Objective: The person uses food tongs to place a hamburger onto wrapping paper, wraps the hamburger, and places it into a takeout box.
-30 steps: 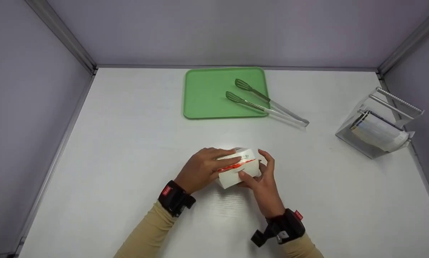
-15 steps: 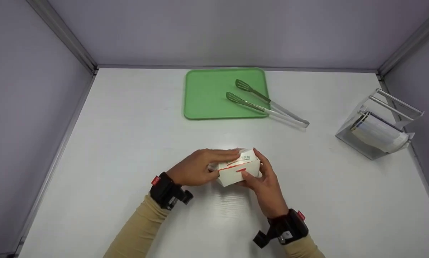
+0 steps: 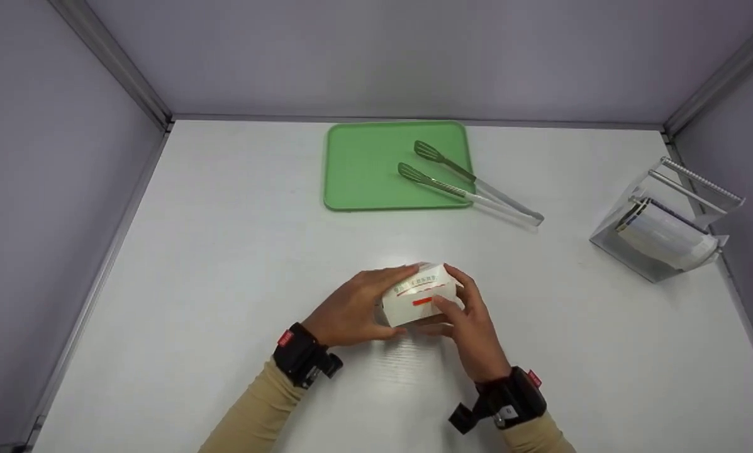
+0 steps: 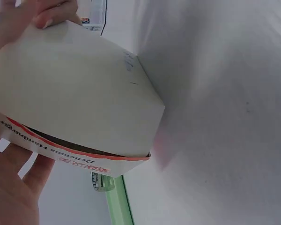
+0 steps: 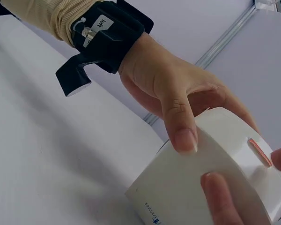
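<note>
A white paper hamburger box (image 3: 401,309) with a red tab is held tilted between both hands near the middle of the table. My left hand (image 3: 353,308) grips its left side, fingers over the top and thumb along the lower front edge. My right hand (image 3: 479,336) holds the right side, thumb on the front face beside the red tab and other fingers behind and below. In the left wrist view, the box (image 4: 84,89) has red-edged printing and a dark narrow gap along a seam. The right wrist view has its pale side (image 5: 178,180) close over the table.
A green tray (image 3: 363,167) lies at the back of the table. Tongs (image 3: 440,185) with dark slotted heads rest partly on it, handles reaching off its right edge. At right stands a clear holder (image 3: 631,248) with a white roll (image 3: 662,233).
The box has turned so that its printed face and red tab show more. My left thumb has dropped to the lower edge, and my right forefinger has come in onto the box's top.
</note>
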Action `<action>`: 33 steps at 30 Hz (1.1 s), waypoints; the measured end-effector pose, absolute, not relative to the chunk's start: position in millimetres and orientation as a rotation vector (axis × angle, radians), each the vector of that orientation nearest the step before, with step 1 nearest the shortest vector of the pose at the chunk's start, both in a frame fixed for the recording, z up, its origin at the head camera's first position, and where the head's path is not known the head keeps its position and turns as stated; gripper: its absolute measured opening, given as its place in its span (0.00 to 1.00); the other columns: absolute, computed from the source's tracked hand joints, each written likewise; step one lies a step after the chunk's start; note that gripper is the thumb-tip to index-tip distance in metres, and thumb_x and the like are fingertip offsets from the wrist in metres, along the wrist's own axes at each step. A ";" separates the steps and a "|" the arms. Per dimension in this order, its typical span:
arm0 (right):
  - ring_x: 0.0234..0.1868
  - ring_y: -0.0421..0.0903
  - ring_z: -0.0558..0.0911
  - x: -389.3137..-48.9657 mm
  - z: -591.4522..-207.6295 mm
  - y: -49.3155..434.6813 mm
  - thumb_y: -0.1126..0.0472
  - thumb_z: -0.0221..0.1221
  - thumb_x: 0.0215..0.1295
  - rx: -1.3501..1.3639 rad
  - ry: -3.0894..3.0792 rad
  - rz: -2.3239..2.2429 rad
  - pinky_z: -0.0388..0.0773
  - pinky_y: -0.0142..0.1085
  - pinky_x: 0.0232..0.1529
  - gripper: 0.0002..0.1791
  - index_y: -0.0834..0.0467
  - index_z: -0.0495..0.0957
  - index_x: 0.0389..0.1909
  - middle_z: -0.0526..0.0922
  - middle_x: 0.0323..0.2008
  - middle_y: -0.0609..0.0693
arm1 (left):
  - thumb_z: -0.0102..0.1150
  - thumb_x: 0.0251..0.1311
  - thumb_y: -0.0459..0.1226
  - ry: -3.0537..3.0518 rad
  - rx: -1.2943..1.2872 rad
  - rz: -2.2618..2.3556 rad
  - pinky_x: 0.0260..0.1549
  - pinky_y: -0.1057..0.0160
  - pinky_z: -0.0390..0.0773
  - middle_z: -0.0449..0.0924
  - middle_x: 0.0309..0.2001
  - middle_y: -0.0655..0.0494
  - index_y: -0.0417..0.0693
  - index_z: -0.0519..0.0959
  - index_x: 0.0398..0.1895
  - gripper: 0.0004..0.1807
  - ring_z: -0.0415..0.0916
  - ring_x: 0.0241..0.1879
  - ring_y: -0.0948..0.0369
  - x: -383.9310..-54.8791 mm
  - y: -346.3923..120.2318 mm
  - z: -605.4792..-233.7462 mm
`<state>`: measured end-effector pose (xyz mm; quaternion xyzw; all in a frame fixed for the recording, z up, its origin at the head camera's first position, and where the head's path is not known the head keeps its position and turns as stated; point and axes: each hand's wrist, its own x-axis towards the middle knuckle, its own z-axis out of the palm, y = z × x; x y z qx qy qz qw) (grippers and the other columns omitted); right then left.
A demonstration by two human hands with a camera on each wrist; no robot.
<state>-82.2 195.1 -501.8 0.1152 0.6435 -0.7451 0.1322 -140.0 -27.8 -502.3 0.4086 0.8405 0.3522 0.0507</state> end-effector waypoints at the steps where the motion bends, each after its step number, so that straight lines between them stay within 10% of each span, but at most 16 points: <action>1: 0.43 0.55 0.87 -83.4 -501.3 195.8 0.55 0.53 0.77 0.349 1.881 -2.141 0.87 0.45 0.43 0.26 0.41 0.60 0.73 0.69 0.60 0.58 | 0.80 0.47 0.41 2.569 1.239 1.072 0.69 0.48 0.70 0.65 0.76 0.61 0.55 0.58 0.80 0.56 0.68 0.72 0.59 -138.7 -27.6 -503.5; 8: 0.41 0.51 0.86 -97.2 -501.4 199.4 0.36 0.47 0.76 0.438 1.925 -1.998 0.86 0.44 0.34 0.29 0.43 0.65 0.71 0.78 0.54 0.59 | 0.78 0.44 0.34 2.560 1.330 1.116 0.69 0.50 0.70 0.65 0.76 0.57 0.54 0.61 0.78 0.54 0.65 0.74 0.61 -134.8 -25.2 -510.0; 23: 0.37 0.47 0.81 -105.2 -496.8 200.1 0.53 0.45 0.74 0.479 1.920 -1.928 0.72 0.34 0.23 0.22 0.43 0.73 0.65 0.79 0.51 0.55 | 0.72 0.46 0.33 2.591 1.314 1.169 0.74 0.43 0.62 0.64 0.76 0.60 0.58 0.64 0.76 0.49 0.59 0.77 0.59 -124.5 -19.5 -523.6; 33: 0.45 0.49 0.79 -98.2 -499.9 201.9 0.55 0.42 0.75 0.528 1.895 -1.980 0.75 0.36 0.31 0.26 0.41 0.64 0.72 0.72 0.62 0.57 | 0.73 0.51 0.59 2.727 0.729 1.150 0.69 0.49 0.71 0.50 0.81 0.42 0.65 0.46 0.83 0.60 0.62 0.75 0.49 -104.4 -18.2 -535.1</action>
